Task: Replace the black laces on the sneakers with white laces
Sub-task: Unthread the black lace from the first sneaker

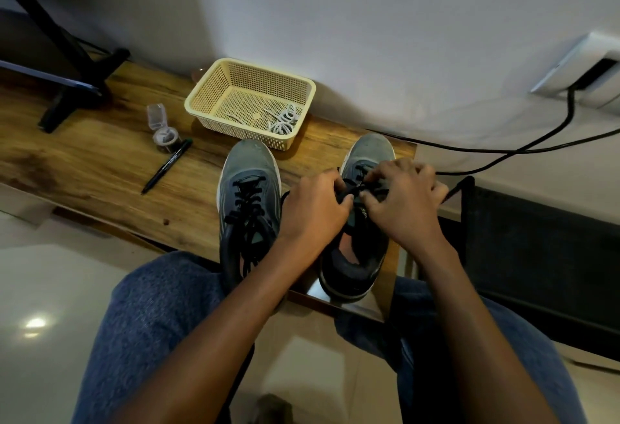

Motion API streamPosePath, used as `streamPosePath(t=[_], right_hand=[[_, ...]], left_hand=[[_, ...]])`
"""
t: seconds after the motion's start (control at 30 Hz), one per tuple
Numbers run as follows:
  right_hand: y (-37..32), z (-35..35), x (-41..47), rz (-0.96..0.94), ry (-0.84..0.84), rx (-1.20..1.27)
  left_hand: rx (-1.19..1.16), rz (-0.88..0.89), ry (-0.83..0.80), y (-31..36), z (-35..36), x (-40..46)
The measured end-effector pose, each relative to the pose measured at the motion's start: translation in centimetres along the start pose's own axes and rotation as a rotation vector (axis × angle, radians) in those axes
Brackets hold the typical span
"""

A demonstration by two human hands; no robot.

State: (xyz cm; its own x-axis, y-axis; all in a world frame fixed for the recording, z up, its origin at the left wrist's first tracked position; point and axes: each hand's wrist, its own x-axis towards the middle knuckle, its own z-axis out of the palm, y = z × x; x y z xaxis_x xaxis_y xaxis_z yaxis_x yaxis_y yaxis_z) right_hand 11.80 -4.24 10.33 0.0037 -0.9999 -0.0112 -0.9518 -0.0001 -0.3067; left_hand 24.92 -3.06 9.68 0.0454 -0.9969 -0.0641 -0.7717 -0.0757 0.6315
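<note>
Sneakers sit side by side on the wooden desk (100,162) in front of me, toes pointing toward the wall. My left sneaker (250,209) is laced with black laces (250,219) whose loose ends trail toward my lap. My right sneaker (360,239) is under both my hands. My left hand (313,210) curls over its tongue area, fingers (342,200) pinching the black lace (352,192) of that shoe. My right hand (406,202) meets it from the other side, its fingers (375,173) bent and pinching the same lace just above the eyelets, so the two hands nearly touch over the shoe.

Beyond the toes stands a cream mesh basket (214,88), and the white laces (285,120) lie coiled in its near right corner. Left of the basket is a small clear container (161,128) with its lid flipped open, and a black marker (166,166) lies slanted beside it. A black monitor stand (77,88) rests at the far left of the desk. A black cable (523,146) runs along the wall from a white socket (583,68) at the right. My knees in blue jeans (161,306) show below the desk edge.
</note>
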Motion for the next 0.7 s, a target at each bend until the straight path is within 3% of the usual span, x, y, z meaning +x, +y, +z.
streamPosePath(t=[0.13,0.27,0.43,0.53,0.7], right_hand=[[-0.5,0.5,-0.1,-0.045,-0.027,-0.138],[-0.4,0.4,-0.2,-0.087,0.104,-0.114],[0.4,-0.6,-0.1,0.103,0.306,0.051],[0.7,-0.6,0.0,0.174,0.242,0.072],[-0.3,0.0,0.0,0.042,0.037,0.029]], left_hand=[[0.015,0.010,-0.007,0.1,0.0,0.0],[0.005,-0.007,-0.011,0.2,-0.1,0.1],[0.000,-0.009,-0.001,0.4,-0.2,0.0],[0.003,-0.006,-0.004,0.3,-0.2,0.0],[0.023,-0.010,-0.009,0.2,-0.3,0.1]])
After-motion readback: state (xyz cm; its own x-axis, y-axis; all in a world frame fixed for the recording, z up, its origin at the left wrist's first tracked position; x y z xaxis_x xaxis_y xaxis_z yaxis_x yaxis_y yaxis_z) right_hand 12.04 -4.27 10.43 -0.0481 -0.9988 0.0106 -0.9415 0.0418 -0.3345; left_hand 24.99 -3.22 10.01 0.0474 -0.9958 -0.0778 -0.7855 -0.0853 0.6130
